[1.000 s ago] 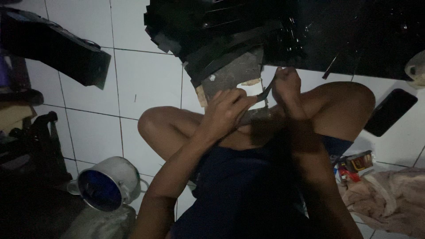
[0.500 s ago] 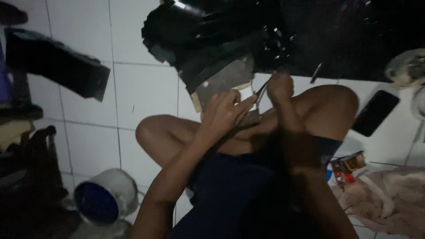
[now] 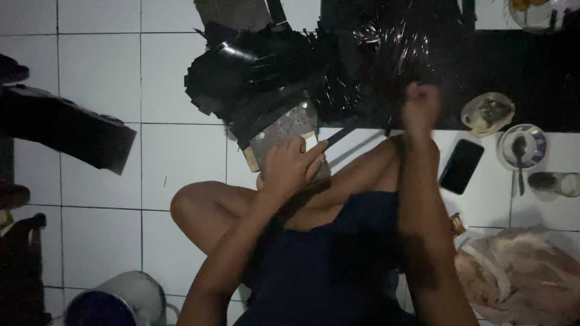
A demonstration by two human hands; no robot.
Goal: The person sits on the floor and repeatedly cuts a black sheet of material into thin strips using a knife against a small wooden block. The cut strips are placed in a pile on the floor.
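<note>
Person sits cross-legged on a white tiled floor (image 3: 109, 169), dim light.

Left hand (image 3: 290, 166) is clamped over the near end of a grey slab (image 3: 287, 130), fingers wrapped across its face, pinning it above the left knee. Slab is flat, greyish, with a paler backing showing at its lower left corner. Its long axis runs from the hand up and away, and the far end is tucked under a pile of black pieces (image 3: 260, 78).

Right hand (image 3: 420, 108) is a closed fist, raised beyond the right knee, well right of the slab. A thin dark strip (image 3: 344, 133) runs from the slab's right edge toward that fist. Can't tell whether the fist actually holds it, or what it is; too dark and blurred there.

Key relation: slab lies left of the fist, strip spans the gap roughly level, slightly rising to the right. Left hand is the one on the slab; right hand is apart from it.

Around: phone (image 3: 460, 166) on the floor right of the knee, a saucer with spoon (image 3: 522, 148) beyond it, crumpled cloth (image 3: 519, 271) bottom right, bucket (image 3: 115, 299) bottom left.
</note>
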